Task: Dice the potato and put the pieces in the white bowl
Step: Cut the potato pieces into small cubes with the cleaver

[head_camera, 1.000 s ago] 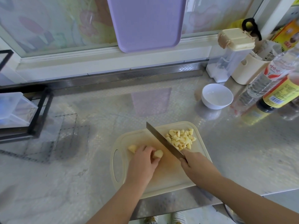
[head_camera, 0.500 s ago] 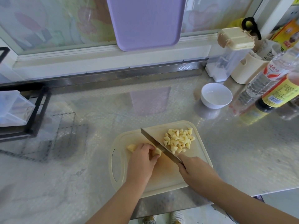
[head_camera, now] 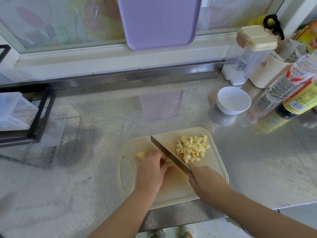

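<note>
Potato cutting had moved on from a second before. The knife (head_camera: 164, 149) had then stood clear to the right of the potato chunk (head_camera: 169, 160). It had since slid left across the cutting board (head_camera: 173, 191), and its blade now lay against the curled fingers of the left hand (head_camera: 151, 170). The potato chunk had shown plainly beside the fingertips a second earlier. Now it was mostly hidden, with only a sliver showing between those fingers and the blade.

The left hand gripped the chunk from above, fingers bent down over it. The right hand (head_camera: 205, 181) was clenched round the knife's handle near the board's right edge, with the blade pointing away toward the board's far left. A loose piece (head_camera: 141, 155) poked out on the far left side of the left hand. The diced pieces (head_camera: 192, 148) sat heaped near the board's far right corner, just right of the blade and ahead of the right hand.

The board lay at the near edge of the worktop (head_camera: 103, 117). The white bowl (head_camera: 229, 110) stood well apart from both hands, toward the worktop's far right corner, beside some bottles (head_camera: 281, 93).
</note>
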A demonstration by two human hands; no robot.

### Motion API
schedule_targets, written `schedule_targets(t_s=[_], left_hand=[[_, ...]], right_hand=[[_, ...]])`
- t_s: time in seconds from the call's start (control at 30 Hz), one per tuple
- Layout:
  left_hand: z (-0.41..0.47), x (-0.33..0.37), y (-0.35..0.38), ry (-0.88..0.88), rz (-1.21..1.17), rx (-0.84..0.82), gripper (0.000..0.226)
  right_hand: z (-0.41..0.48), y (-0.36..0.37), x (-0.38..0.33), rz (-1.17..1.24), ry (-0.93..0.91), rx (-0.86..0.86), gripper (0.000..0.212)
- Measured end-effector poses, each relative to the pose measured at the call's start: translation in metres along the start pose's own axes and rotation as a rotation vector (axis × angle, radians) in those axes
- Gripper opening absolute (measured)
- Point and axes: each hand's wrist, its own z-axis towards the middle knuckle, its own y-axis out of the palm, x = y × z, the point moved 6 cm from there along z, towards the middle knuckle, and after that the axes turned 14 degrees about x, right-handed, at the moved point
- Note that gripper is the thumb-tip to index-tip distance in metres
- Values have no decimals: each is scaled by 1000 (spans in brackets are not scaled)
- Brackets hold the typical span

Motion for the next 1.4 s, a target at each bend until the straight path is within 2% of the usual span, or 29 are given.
schedule_targets(t_s=[0.23,0.4,0.53,0.77,0.97,1.4], left_hand=[[-1,-2,0,3,18,-20,16],[-7,-2,-1,-14,35,-37,18],[-12,-2,-3,-4,26,-64,34],[-11,-5,-6,-27,22,-89,19],[-11,-2,-6,-113,-16,-61,17],[-11,0,-8,-128,-24,-56,14]], right_hand=[[0,11,0,-18,31,-35,24],[3,8,5,134,155,-5,20],[-1,4,5,138,149,17,18],[0,-9,6,124,124,31,22],[-3,-7,4,217,168,12,24],[-3,5,0,174,119,-3,23]])
